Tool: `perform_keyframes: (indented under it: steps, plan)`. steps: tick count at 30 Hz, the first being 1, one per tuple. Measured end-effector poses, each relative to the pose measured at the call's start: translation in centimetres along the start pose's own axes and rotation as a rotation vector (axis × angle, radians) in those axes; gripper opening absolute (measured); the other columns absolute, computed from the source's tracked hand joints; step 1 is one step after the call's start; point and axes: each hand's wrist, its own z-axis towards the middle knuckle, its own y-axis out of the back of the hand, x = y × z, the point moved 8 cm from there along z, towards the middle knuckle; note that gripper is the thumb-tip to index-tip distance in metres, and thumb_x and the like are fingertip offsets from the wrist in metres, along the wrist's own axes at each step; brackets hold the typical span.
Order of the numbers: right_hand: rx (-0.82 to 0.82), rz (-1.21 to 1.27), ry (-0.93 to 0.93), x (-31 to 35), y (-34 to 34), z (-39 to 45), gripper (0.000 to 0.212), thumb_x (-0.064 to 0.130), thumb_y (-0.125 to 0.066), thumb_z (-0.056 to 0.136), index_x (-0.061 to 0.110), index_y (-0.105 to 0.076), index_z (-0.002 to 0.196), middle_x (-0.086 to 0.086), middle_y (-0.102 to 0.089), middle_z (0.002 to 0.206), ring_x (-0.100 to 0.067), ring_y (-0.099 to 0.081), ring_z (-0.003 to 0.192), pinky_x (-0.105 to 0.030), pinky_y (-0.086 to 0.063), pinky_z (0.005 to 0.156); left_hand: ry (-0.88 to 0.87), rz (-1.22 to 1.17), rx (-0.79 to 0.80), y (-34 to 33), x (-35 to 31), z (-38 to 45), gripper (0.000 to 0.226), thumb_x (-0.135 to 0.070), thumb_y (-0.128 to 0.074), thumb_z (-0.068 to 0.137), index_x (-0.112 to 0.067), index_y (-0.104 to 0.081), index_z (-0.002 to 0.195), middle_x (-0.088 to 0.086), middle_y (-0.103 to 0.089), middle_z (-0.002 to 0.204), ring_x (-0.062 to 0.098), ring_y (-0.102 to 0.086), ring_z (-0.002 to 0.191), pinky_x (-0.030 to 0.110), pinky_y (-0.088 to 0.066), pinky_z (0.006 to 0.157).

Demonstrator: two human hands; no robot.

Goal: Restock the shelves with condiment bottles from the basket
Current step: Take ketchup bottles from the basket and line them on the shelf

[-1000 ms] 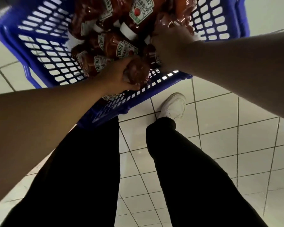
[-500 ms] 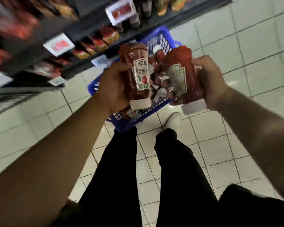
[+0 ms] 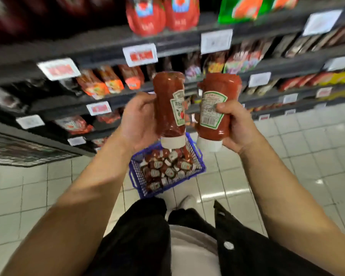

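My left hand (image 3: pixel 138 120) grips a red ketchup bottle (image 3: pixel 168 104), white cap pointing down, label facing right. My right hand (image 3: pixel 235 124) grips a second ketchup bottle (image 3: pixel 217 108), also cap down, its back label and barcode toward me. Both bottles are held at chest height in front of the dark shelves (image 3: pixel 112 44). Below them, on the tiled floor, stands the blue basket (image 3: pixel 133 174) with several more ketchup bottles lying inside.
Shelf rows carry red sauce pouches (image 3: pixel 145 14), green packets (image 3: pixel 245 8) and white price tags (image 3: pixel 140 54). The shelving runs from left to upper right. White floor tiles (image 3: pixel 307 156) spread on the right. My dark trousers and a white shoe (image 3: pixel 187 202) are below the basket.
Both hands lifted a ketchup bottle each out of the basket and raised them. The view swung up from the basket to the shelves.
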Motion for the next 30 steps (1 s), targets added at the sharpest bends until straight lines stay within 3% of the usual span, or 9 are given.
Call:
perform_keyframes:
  steps: [4, 7, 9, 12, 16, 19, 24, 27, 30]
  plan:
    - [-0.032, -0.063, 0.124, 5.4, -6.0, -0.5, 0.078, 0.024, -0.08, 0.052, 0.002, -0.058, 0.124, -0.016, -0.067, 0.09, -0.032, -0.066, 0.077, -0.041, -0.057, 0.074, -0.2, 0.16, -0.014, -2.7, -6.7, -2.3, 0.051, -0.028, -0.059, 0.086, -0.006, -0.053, 0.132, 0.011, -0.07, 0.107, 0.03, -0.069, 0.096, 0.056, -0.052, 0.095]
    - [-0.049, -0.118, 0.205, 8.3, -10.3, -0.6, 0.062, 0.027, -0.074, 0.065, 0.0, -0.061, 0.119, -0.015, -0.068, 0.091, -0.03, -0.068, 0.077, -0.04, -0.056, 0.075, -0.333, 0.212, 0.039, -4.1, -11.0, -3.7, 0.029, -0.032, -0.056, 0.091, -0.015, -0.058, 0.114, 0.006, -0.073, 0.091, 0.024, -0.073, 0.078, 0.05, -0.059, 0.079]
    - [-0.04, -0.121, 0.264, 9.6, -12.6, -0.9, 0.052, 0.028, -0.075, 0.065, 0.0, -0.065, 0.107, -0.016, -0.069, 0.092, -0.029, -0.069, 0.077, -0.038, -0.058, 0.074, -0.369, 0.202, 0.076, -4.7, -13.0, -4.3, 0.038, -0.034, -0.057, 0.09, -0.013, -0.056, 0.122, 0.011, -0.068, 0.094, 0.026, -0.072, 0.079, 0.045, -0.059, 0.074]
    - [-0.058, -0.157, 0.36, 11.2, -14.5, -1.5, 0.049, 0.029, -0.07, 0.072, -0.002, -0.063, 0.109, -0.021, -0.068, 0.095, -0.031, -0.071, 0.079, -0.039, -0.06, 0.072, -0.42, 0.191, 0.157, -5.3, -16.0, -4.2, 0.042, -0.033, -0.051, 0.095, -0.012, -0.055, 0.131, 0.012, -0.07, 0.103, 0.029, -0.073, 0.084, 0.04, -0.061, 0.07]
    - [-0.093, -0.327, 0.472, 13.8, -16.8, -1.7, 0.037, 0.028, -0.074, 0.073, 0.007, -0.071, 0.102, -0.024, -0.069, 0.09, -0.034, -0.071, 0.077, -0.042, -0.059, 0.066, -0.497, 0.242, 0.227, -7.2, -19.6, -4.1, 0.028, -0.037, -0.056, 0.095, -0.022, -0.072, 0.112, 0.014, -0.072, 0.108, 0.028, -0.072, 0.086, 0.039, -0.059, 0.072]
    - [-0.151, -0.392, 0.563, 16.9, -17.9, -1.2, 0.029, 0.023, -0.074, 0.078, 0.008, -0.071, 0.102, -0.025, -0.069, 0.094, -0.038, -0.07, 0.082, -0.045, -0.059, 0.066, -0.559, 0.283, 0.182, -8.2, -22.9, -3.4, 0.024, -0.033, -0.063, 0.091, -0.017, -0.07, 0.108, 0.014, -0.072, 0.098, 0.028, -0.072, 0.082, 0.038, -0.058, 0.07]
    - [-0.222, -0.514, 0.707, 22.8, -19.3, 1.2, 0.041, 0.021, -0.075, 0.08, -0.003, -0.065, 0.112, -0.023, -0.072, 0.096, -0.033, -0.072, 0.085, -0.048, -0.06, 0.072, -0.689, 0.41, 0.083, -9.7, -29.0, -2.1, 0.022, -0.033, -0.071, 0.086, -0.017, -0.067, 0.101, 0.003, -0.074, 0.088, 0.018, -0.072, 0.08, 0.03, -0.057, 0.068]
    - [-0.225, -0.616, 0.789, 26.4, -19.7, 2.9, 0.042, 0.02, -0.079, 0.08, -0.001, -0.065, 0.114, -0.021, -0.071, 0.1, -0.034, -0.07, 0.093, -0.064, -0.056, 0.089, -0.795, 0.477, 0.003, -10.3, -32.2, -1.4, 0.042, -0.039, -0.076, 0.079, -0.015, -0.064, 0.111, 0.007, -0.073, 0.096, 0.024, -0.071, 0.089, 0.035, -0.058, 0.074]
    - [-0.2, -0.689, 0.841, 29.6, -20.0, 5.0, 0.048, 0.03, -0.083, 0.074, 0.006, -0.068, 0.112, -0.02, -0.074, 0.103, -0.041, -0.071, 0.099, -0.067, -0.055, 0.088, -0.879, 0.507, -0.072, -10.7, -34.8, -0.3, 0.048, -0.04, -0.079, 0.075, -0.016, -0.061, 0.112, 0.005, -0.074, 0.097, 0.022, -0.072, 0.088, 0.033, -0.057, 0.074]
